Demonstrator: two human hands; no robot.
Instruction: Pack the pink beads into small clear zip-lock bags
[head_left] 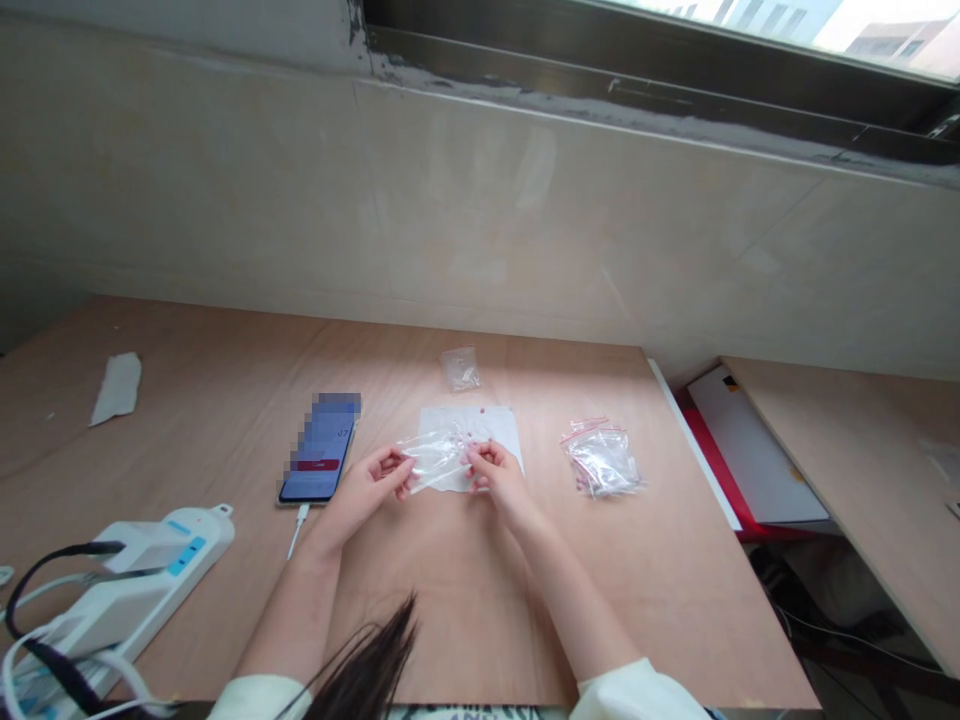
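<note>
Head view, hands [373,480] holding bag [436,458], phone's [321,450] “7”

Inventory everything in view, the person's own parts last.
Desks: two, wood-brown, centre and right
Sheet: one, white, mid-desk
Clear bag: one, transparent, over sheet
Small bits: several, reddish, around sheet
Small bag: one, transparent, behind sheet
Bag pile: one, transparent, red-edged, right
Phone: one, dark, left of sheet
Charging cable: one, white, below phone
Power strip: one, white, front left
Cables and plugs: several, black and white, front left
Scrap: one, white, far left
Panel: one, whitish, between desks
Red object: one, red, beside panel
Wall: one, beige-grey, behind
Window: one, dark-framed, top right
Hair: one lock, dark, bottom
Sleeves: two, pale, bottom
Left hand: one, bag's left side
Right hand: one, bag's right side
</note>
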